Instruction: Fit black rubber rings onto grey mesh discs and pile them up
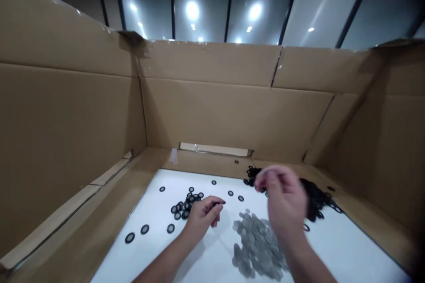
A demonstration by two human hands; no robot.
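Observation:
My left hand [203, 214] is closed in a pinch above the white board, with a dark edge of what looks like a black ring [217, 204] between thumb and fingertips. To its left lies a heap of black rings with grey discs in them [191, 201]. My right hand [283, 196] is raised and blurred by motion, its fingers curled together; whatever they hold cannot be made out. Beyond and beside it spreads a dark pile of black rings [315, 199]. Between my hands, nearer to me, is a pile of loose grey discs [259, 245], partly hidden by my right forearm.
Tall cardboard walls [226, 110] enclose the white board [156, 252] on the left, far side and right. Several disc-filled rings lie scattered, one of them [129, 237] near the board's left edge. A slot [215, 149] is cut low in the far wall.

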